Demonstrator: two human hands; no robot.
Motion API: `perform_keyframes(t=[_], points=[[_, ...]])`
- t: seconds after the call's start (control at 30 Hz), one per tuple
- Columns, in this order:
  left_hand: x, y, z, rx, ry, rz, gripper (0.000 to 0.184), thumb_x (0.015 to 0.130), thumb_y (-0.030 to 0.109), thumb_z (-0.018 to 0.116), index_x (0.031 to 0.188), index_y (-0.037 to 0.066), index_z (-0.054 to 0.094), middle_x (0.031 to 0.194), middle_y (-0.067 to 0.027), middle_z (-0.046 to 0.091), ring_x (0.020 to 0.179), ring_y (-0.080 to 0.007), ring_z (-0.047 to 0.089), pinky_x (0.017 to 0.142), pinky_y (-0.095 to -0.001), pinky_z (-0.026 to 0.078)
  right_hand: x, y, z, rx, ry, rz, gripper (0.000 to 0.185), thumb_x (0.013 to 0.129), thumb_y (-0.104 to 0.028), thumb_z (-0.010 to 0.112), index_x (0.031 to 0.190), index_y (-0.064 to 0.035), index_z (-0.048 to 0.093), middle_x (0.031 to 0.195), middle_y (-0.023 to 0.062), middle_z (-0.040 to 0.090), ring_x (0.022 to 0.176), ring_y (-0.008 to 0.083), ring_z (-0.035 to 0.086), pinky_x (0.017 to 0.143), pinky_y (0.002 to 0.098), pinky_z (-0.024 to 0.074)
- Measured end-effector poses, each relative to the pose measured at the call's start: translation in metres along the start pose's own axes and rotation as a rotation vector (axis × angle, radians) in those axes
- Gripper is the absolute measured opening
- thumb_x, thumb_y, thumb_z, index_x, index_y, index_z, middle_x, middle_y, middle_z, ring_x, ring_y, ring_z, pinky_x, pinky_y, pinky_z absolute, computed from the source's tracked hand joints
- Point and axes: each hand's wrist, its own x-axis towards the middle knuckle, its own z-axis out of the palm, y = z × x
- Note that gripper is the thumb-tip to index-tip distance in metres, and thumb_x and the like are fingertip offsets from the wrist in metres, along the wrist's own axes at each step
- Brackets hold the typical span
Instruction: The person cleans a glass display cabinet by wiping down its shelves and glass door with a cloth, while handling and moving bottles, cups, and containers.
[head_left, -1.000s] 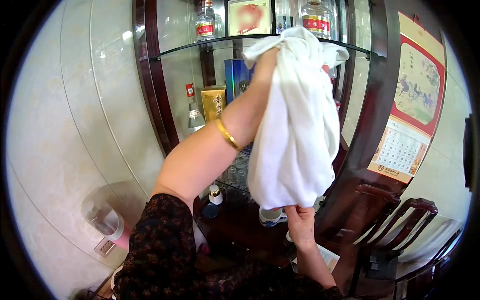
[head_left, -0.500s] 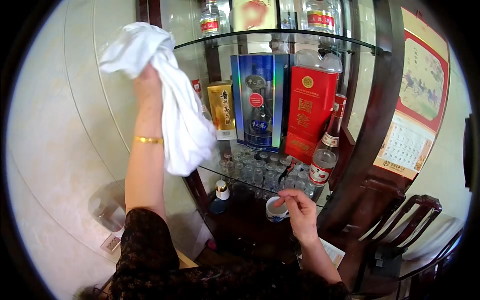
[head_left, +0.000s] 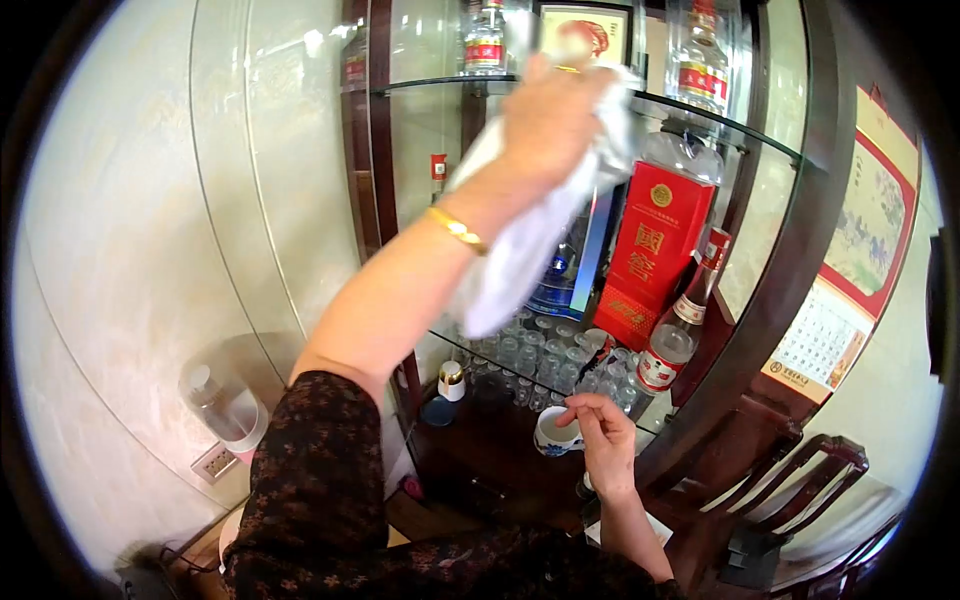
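A white cloth hangs from my left hand, whose fingers are closed on its upper part. This hand is at the height of the upper glass shelf, and both hand and cloth are smeared by motion. Whether the cloth touches the shelf, I cannot tell. Behind the cloth, a blue box is mostly covered. My right hand is lower down, its fingers curled together with nothing visible in them. Just left of its fingertips is a white cup with a blue pattern; contact between them is unclear.
A red box and a glass bottle stand on the lower shelf, beside several small glasses. Above are boxed bottles. A white-and-gold jar is below. A calendar hangs at right, over dark chairs.
My left hand has swung right with the cloth, from beside the wall to in front of the upper shelf. The view has shifted a little. My right hand stays by the cup.
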Motion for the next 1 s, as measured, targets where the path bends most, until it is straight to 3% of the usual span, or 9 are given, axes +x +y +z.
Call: perform_keyframes(t=[0.2,0.27,0.33,0.53,0.6,0.67,0.8,0.87,1.0], points=[[0.007,0.020,0.000,-0.114,0.099,0.156,0.041,0.068,0.009,0.062,0.107,0.019,0.059,0.100,-0.0020,0.060,0.107,-0.0247,0.045,0.078,-0.0383,0.047,0.002,-0.002,0.011,-0.028,-0.030,0.026,0.018,0.089,-0.001,0.043,0.097,-0.0030,0.059,0.077,0.0020,0.062,0.058,0.0005,0.041,0.052,0.0164,0.0329],[0.002,0.006,-0.008,-0.094,-0.071,-0.020,0.041,0.068,0.007,0.062,0.107,0.020,0.059,0.103,-0.0014,0.059,0.106,-0.0242,0.046,0.081,-0.0378,0.046,0.004,-0.004,0.011,-0.022,-0.033,0.030,0.018,0.089,-0.001,0.043,0.097,-0.0033,0.059,0.077,0.0020,0.062,0.059,0.0005,0.042,0.052,0.0162,0.0331],[-0.011,-0.036,0.000,0.009,0.124,-0.033,0.044,0.070,0.008,0.063,0.110,0.022,0.057,0.107,-0.0005,0.059,0.101,-0.0259,0.048,0.083,-0.0367,0.045,0.003,-0.004,0.011,-0.003,-0.033,0.038,0.019,0.089,0.000,0.043,0.097,-0.0035,0.059,0.078,0.0020,0.062,0.060,0.0007,0.042,0.053,0.0163,0.0336],[-0.037,-0.117,-0.033,0.032,0.179,-0.240,0.042,0.070,0.002,0.053,0.111,0.009,0.056,0.113,-0.0122,0.055,0.102,-0.0310,0.050,0.087,-0.0384,0.041,0.013,-0.004,0.016,0.026,-0.052,-0.006,0.017,0.090,-0.001,0.042,0.095,-0.0022,0.058,0.076,0.0042,0.061,0.068,0.0066,0.051,0.063,0.0197,0.0388],[-0.045,-0.114,-0.037,-0.145,0.212,-0.273,0.035,0.075,0.005,0.052,0.110,0.004,0.055,0.103,-0.0130,0.060,0.093,-0.0275,0.058,0.082,-0.0319,0.044,0.023,-0.019,0.021,-0.008,-0.030,-0.029,0.018,0.089,0.001,0.041,0.095,0.0008,0.058,0.078,0.0055,0.061,0.074,0.0093,0.055,0.069,0.0209,0.0415],[-0.058,-0.080,-0.048,-0.722,0.129,-0.498,0.033,0.076,0.003,0.051,0.108,0.001,0.056,0.100,-0.0140,0.060,0.092,-0.0230,0.058,0.082,-0.0319,0.044,0.043,-0.020,0.026,0.000,-0.069,-0.265,0.023,0.086,0.001,0.046,0.107,-0.0005,0.054,0.099,0.0097,0.056,0.083,0.0119,0.054,0.074,0.0238,0.0430],[-0.090,-0.021,-0.061,-1.342,-0.145,-0.756,0.035,0.083,0.003,0.051,0.117,0.001,0.050,0.104,-0.0060,0.059,0.093,-0.0128,0.056,0.082,-0.0261,0.046,0.078,-0.041,0.053,-0.277,0.013,-0.588,0.086,0.070,-0.016,0.073,0.137,-0.0069,0.020,0.142,0.0179,0.010,0.126,0.0320,0.027,0.095,0.0399,0.0362],[-0.110,-0.011,-0.053,-1.373,-0.291,-0.762,0.038,0.083,0.004,0.052,0.120,0.001,0.048,0.111,-0.0073,0.056,0.101,-0.0134,0.053,0.085,-0.0264,0.044,0.095,-0.040,0.070,-0.228,-0.076,-0.636,0.110,0.061,-0.027,0.080,0.140,-0.0090,0.005,0.144,0.0225,-0.007,0.133,0.0378,0.008,0.105,0.0466,0.0183],[-0.119,-0.004,-0.086,-1.199,-0.545,-0.703,0.051,0.083,0.003,0.047,0.132,0.004,0.034,0.128,-0.0104,0.043,0.116,-0.0167,0.042,0.098,-0.0284,0.032,0.130,-0.020,0.097,0.017,0.042,-0.610,0.079,0.067,-0.014,0.073,0.132,-0.0026,0.028,0.135,0.0202,0.026,0.123,0.0307,0.031,0.100,0.0393,0.0287]])
